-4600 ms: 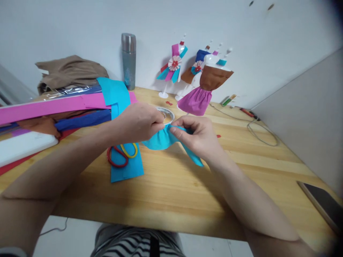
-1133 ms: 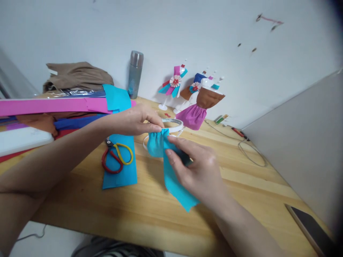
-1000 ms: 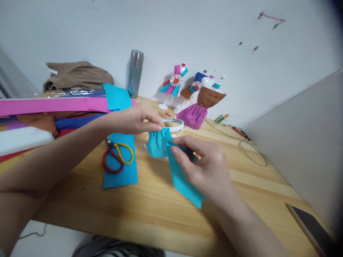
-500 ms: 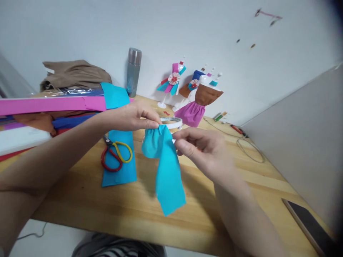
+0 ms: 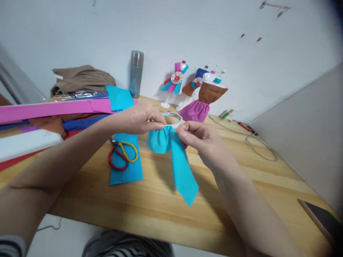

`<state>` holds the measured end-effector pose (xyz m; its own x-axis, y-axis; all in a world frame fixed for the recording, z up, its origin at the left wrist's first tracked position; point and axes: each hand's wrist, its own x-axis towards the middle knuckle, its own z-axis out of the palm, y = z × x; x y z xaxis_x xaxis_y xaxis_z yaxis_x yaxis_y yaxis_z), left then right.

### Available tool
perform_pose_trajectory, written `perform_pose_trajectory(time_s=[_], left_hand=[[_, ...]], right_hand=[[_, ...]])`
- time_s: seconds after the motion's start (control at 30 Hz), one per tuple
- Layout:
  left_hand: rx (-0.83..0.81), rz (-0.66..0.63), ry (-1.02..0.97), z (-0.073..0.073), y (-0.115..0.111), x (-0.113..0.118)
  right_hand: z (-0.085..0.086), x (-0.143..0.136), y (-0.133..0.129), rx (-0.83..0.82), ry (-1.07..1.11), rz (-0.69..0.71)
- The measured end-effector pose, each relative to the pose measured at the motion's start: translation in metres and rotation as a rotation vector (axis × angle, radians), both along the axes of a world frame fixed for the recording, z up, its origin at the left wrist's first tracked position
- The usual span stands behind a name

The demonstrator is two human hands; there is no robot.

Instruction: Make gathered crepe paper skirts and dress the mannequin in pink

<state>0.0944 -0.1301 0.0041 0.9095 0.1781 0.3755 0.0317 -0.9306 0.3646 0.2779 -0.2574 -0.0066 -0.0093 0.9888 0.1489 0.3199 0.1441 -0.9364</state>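
My left hand (image 5: 142, 116) pinches the gathered top edge of a turquoise strip (image 5: 182, 164) between thumb and fingers. Pleats bunch below those fingertips, and the strip's long loose end hangs down to the right over the table. Closed at the strip's right edge, my right hand (image 5: 200, 139) has its thumb and index finger pressed together on it. Just behind the fingers is a white roll of tape (image 5: 175, 121). Scissors (image 5: 123, 155) with one red and one yellow handle lie on another turquoise piece (image 5: 128, 175) to the left.
Dressed miniature stands (image 5: 203, 92) and a grey bottle (image 5: 136, 75) are at the back. Coloured sheets (image 5: 61, 110) and brown cloth (image 5: 85, 79) are piled at the left. A phone (image 5: 318, 217) lies at the right edge, with a cable (image 5: 257, 151) farther back.
The view has shifted slightly. My right fingers have closed in on the strip's edge, nearer my left hand. The strip's loose end has swung to the right.
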Motion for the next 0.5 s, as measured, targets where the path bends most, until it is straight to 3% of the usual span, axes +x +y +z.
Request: perform_pose_trajectory(time_s=[0.13,0.5], left_hand=[[0.041,0.031,0.017,0.0015,-0.0022,0.0014],[0.078,0.054,0.032,-0.0023,-0.0011,0.003]], right_hand=[[-0.0059,0.0002,0.0035,-0.036,-0.047,-0.009],[-0.009,0.0044,0.0061,0.07,-0.167,-0.073]])
